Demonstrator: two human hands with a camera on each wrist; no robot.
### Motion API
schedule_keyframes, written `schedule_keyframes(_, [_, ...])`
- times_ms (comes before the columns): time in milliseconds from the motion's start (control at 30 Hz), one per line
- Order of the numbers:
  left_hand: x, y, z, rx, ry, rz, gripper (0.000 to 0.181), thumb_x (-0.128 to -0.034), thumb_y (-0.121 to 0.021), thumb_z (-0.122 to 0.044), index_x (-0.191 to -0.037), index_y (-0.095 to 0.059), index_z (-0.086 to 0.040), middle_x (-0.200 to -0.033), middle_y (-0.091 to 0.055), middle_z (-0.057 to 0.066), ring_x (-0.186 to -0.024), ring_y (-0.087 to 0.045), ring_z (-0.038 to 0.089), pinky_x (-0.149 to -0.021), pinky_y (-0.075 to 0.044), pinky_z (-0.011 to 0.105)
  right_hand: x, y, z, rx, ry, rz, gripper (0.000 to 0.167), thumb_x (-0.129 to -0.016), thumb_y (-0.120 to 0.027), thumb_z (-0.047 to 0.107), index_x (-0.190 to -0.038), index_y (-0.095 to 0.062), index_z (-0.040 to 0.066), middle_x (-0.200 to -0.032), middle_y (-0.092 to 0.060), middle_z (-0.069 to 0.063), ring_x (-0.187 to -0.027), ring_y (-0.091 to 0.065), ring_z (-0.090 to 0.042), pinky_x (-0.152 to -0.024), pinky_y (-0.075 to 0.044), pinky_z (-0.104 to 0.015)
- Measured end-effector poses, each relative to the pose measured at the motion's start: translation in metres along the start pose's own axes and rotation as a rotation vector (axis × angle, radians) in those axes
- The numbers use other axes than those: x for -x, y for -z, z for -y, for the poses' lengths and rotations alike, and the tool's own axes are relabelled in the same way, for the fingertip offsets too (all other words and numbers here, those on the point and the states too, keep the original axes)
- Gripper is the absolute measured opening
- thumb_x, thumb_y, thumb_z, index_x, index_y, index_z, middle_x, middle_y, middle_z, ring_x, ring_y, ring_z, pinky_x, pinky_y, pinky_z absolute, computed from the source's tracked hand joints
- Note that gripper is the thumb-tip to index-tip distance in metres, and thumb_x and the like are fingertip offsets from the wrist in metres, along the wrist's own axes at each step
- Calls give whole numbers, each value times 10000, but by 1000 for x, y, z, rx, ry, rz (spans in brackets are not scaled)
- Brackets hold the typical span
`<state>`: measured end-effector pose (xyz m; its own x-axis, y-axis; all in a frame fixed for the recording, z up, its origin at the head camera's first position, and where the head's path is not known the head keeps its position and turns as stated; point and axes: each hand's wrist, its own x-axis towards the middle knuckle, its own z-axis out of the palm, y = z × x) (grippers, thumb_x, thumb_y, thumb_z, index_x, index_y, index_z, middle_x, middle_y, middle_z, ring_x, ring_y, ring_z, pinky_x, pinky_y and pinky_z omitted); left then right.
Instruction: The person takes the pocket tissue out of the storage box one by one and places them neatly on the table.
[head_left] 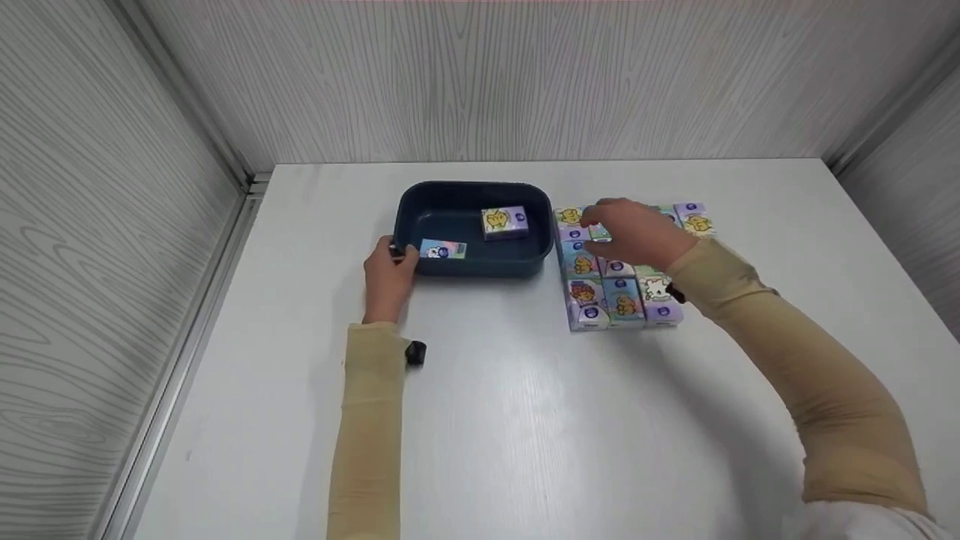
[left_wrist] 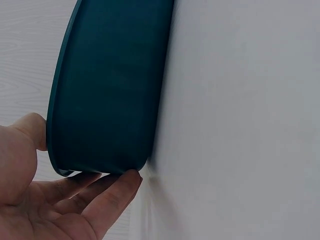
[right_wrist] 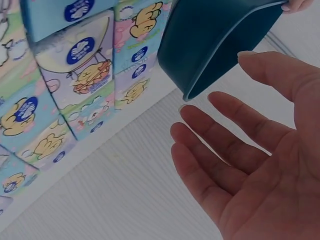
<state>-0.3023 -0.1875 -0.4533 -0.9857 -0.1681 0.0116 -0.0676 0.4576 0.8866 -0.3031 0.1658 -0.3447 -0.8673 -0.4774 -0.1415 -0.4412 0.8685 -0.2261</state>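
Note:
My left hand [head_left: 387,283] grips the near left corner of a dark blue plastic bin [head_left: 480,268]. In the left wrist view its thumb lies at the rim and the other fingers bear on the outer wall. Inside the bin are a purple-and-white pack [head_left: 505,223] with a yellow cartoon figure and a light blue pack [head_left: 442,249], which look like pocket tissues. My right hand [head_left: 637,232] hovers over a block of similar cartoon-printed packs [head_left: 589,304] to the right of the bin. Its fingers are spread and hold nothing; the hand hides part of the block.
Bin and packs stand on a white table [head_left: 480,420]. A wood-grain panel [head_left: 465,82] rises behind it, with more panels at both sides. The block of packs lies close against the bin's right side.

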Motion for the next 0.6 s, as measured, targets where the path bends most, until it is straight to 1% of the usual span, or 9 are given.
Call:
schedule_keyframes(67, [-1, 1, 0, 3, 4, 1, 391, -957, -511, -237, -1262, -506, 6, -1162, -589, 156, -1042, -554, 223, -905, -445, 349, -14, 0, 6, 8, 25, -13, 367, -887, -685, 208, -1200, -614, 31, -1162, -609, -136, -1059, -574, -301, -917, -451, -455])
schedule_keyframes(233, [-2, 4, 1, 6, -11, -12, 385, -956, -516, -238, -1253, -513, 7, -1153, -593, 153, -1032, -562, 221, -891, -454, 346, -51, -3, 19, 20, 20, -39, 361, -883, -686, 197, -1197, -619, 31, -1149, -609, -128, -1037, -570, -282, -923, -447, -448])
schedule_keyframes(400, [-2, 4, 2, 5, -4, -8, 393, -958, -518, -240, -1269, -508, 1, -1172, -589, 149, -1041, -561, 217, -892, -456, 345, -84, -10, 30, 48, 12, -25, 373, -887, -679, 190, -1216, -609, 26, -1159, -589, -145, -1026, -560, -281, -923, -443, -453])
schedule_keyframes(533, [-2, 2, 1, 3, -8, -9, 390, -954, -525, -228, -1264, -512, 7, -1160, -598, 160, -1025, -570, 229, -882, -460, 349, -102, -15, 37, 55, 64, -2, 375, -889, -674, 172, -1221, -607, 12, -1156, -578, -161, -1039, -546, -288, -915, -437, -448])
schedule_keyframes(600, [-1, 1, 0, 2, -11, -7, 388, -952, -526, -224, -1261, -512, 11, -1152, -601, 163, -1016, -571, 231, -878, -460, 352, -109, -17, 42, 51, 85, 23, 387, -890, -675, 170, -1232, -599, 3, -1171, -574, -174, -1056, -537, -294, -922, -428, -445])
